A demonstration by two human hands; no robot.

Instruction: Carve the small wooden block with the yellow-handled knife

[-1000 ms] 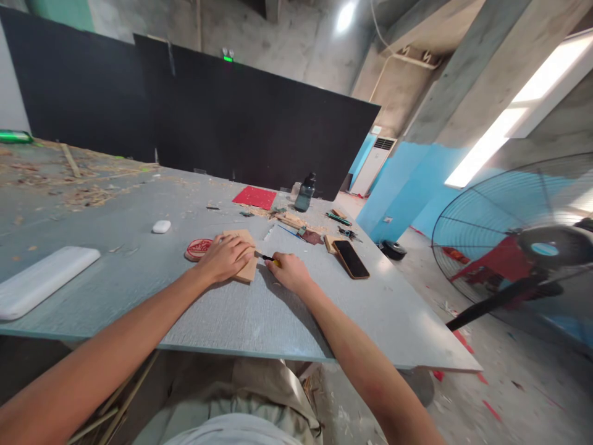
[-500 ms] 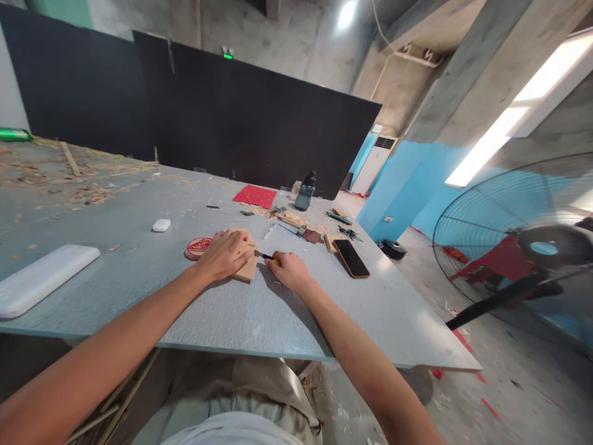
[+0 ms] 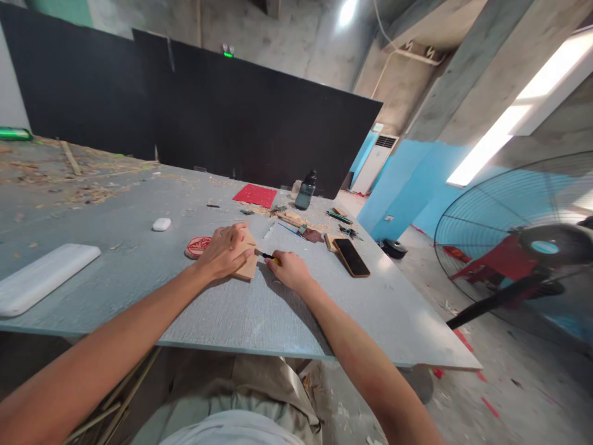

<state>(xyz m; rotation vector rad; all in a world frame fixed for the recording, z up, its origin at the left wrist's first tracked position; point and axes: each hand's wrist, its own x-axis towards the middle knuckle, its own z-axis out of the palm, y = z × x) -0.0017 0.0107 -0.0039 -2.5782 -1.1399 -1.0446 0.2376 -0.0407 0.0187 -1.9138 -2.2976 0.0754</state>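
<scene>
My left hand (image 3: 223, 252) is closed over a light wooden block (image 3: 248, 267), pressing it to the grey table. Its thumb lies near the block's right edge, and its fingers arch across the top. In my right hand (image 3: 291, 269) is a utility knife (image 3: 266, 255) with a black front and a bit of yellow showing at the grip. The knife's tip meets the right side of the block, close to the left thumb; whether it is cutting in, I cannot tell. A round wooden disc with a red design (image 3: 198, 246) lies left of the block, partly behind my left hand.
On the table (image 3: 208, 321) lie a white case (image 3: 162, 224), a long white box (image 3: 49, 278), a phone (image 3: 352, 257) and a red sheet (image 3: 256, 195). Wood shavings and tools surround a dark bottle (image 3: 306, 191). A large fan (image 3: 546, 247) stands at the right.
The fingers of my left hand have lifted and bent slightly on the block. My right hand and the knife stay almost in the same place.
</scene>
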